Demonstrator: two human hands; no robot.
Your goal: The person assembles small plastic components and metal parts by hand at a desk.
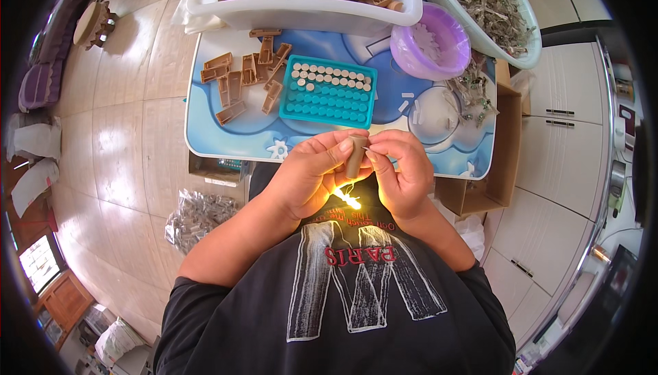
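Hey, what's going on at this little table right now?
A person holds a small tan tube between the left hand and right hand, with a lit tiny bulb glowing beneath it. Ahead, a teal tray is partly filled, with loose tan pieces beside it.

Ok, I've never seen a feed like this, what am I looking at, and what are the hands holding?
One picture from a fisheye camera worn on a person's head, looking down, so edges bend. No machine: bare hands. The left hand and right hand together hold a small tan tube with a lit little lamp below it. On the blue table lie loose tan pieces, a teal tray partly filled with round caps, a purple bowl and a white bin of tan parts.
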